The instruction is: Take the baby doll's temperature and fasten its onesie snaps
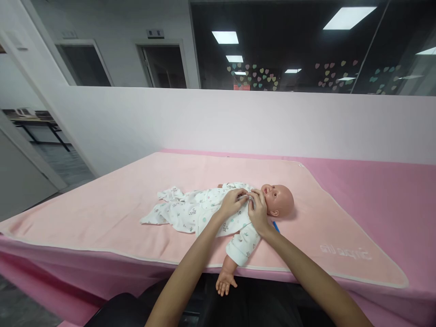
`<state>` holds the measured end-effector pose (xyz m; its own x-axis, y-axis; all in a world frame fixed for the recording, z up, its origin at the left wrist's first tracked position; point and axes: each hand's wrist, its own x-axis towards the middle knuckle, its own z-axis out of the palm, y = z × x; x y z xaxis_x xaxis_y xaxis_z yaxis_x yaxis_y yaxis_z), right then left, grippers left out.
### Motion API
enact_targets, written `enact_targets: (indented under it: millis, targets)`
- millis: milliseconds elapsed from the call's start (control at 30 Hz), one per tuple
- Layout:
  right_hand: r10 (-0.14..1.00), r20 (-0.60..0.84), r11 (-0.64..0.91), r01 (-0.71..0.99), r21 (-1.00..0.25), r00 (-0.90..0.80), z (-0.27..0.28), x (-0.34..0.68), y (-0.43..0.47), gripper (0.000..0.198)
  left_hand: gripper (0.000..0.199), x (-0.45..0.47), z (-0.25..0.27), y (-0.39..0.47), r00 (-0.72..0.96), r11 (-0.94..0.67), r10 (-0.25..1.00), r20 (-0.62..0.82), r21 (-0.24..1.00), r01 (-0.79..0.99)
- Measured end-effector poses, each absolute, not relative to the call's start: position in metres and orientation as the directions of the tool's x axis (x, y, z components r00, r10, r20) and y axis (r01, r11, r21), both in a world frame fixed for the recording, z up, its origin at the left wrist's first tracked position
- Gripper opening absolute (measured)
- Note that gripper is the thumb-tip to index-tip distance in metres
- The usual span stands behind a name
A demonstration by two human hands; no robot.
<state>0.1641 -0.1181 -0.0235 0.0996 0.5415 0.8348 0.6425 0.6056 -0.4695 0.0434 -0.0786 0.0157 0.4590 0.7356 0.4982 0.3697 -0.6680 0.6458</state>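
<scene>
A baby doll [282,200] lies on its back across a peach blanket [112,204], its head to the right. It wears a white patterned top [235,223] and matching trousers [180,211]; one bare doll hand hangs over the near edge. At the doll's upper chest, just below the chin, my left hand [232,202] has its fingers closed on the front of the top. Right beside it, my right hand [259,210] pinches the same cloth near the collar. The exact bit of fabric between my fingertips is mostly hidden.
Pink cloth [391,195] covers the table under the blanket. A small blue object [276,226] lies by the doll's shoulder, partly behind my right wrist. A white wall [238,122] with a window above stands behind the table. My dark-clothed lap is at the near edge.
</scene>
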Motion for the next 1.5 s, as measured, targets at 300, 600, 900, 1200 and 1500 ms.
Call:
enact_targets:
  millis: [300, 600, 900, 1200, 1500]
  targets:
    - [0.578, 0.816, 0.608, 0.658, -0.445, 0.017, -0.028, 0.166, -0.116, 0.034, 0.025, 0.043, 0.019, -0.082, 0.459, -0.647, 0.758, 0.463, 0.627, 0.435]
    - [0.581, 0.813, 0.603, 0.645, -0.47, 0.049, -0.027, 0.168, -0.115, 0.033, 0.02, 0.044, 0.02, -0.084, 0.446, -0.66, 0.751, 0.487, 0.584, 0.473]
    - [0.579, 0.807, 0.606, 0.603, -0.518, 0.112, -0.026, 0.163, -0.117, 0.03, 0.008, 0.046, 0.013, -0.085, 0.394, -0.704, 0.693, 0.604, 0.452, 0.547]
    - [0.576, 0.806, 0.607, 0.592, -0.531, 0.133, -0.025, 0.159, -0.122, 0.032, 0.005, 0.047, 0.013, -0.089, 0.391, -0.747, 0.608, 0.691, 0.331, 0.577]
    - [0.515, 0.85, 0.666, 0.57, -0.481, 0.115, -0.023, 0.162, -0.125, 0.029, 0.01, 0.043, 0.006, -0.094, 0.467, -0.769, 0.472, 0.748, 0.091, 0.633]
